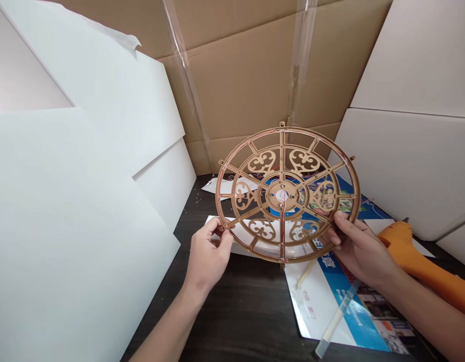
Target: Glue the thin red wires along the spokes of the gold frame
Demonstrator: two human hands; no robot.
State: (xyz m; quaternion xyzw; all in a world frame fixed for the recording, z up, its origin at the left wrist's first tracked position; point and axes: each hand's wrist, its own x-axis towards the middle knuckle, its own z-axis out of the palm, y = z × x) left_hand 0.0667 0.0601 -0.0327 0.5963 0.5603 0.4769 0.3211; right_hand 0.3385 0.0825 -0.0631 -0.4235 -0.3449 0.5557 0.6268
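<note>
A round, gold-coloured openwork frame (273, 193) with spokes, scroll ornaments and small lugs on its rim is held up, tilted toward me. Thin reddish wires run along its outer ring and down a lower spoke to the hub. My left hand (207, 256) pinches the lower left rim between thumb and fingers. On the lower right, my right hand (363, 249) grips the rim with the thumb in front and fingers behind, partly hidden. An orange glue gun (424, 264) lies beside my right forearm. Below the frame is a translucent glue stick (336, 322).
A glossy printed sheet (323, 306) lies on the dark table (240, 306), under the glue stick. A yellowish stick (305, 275) and a small white packet (227, 185) are there too. Cardboard (240, 85) closes off the back; white panels (66, 211) stand left, white boxes (413, 166) right.
</note>
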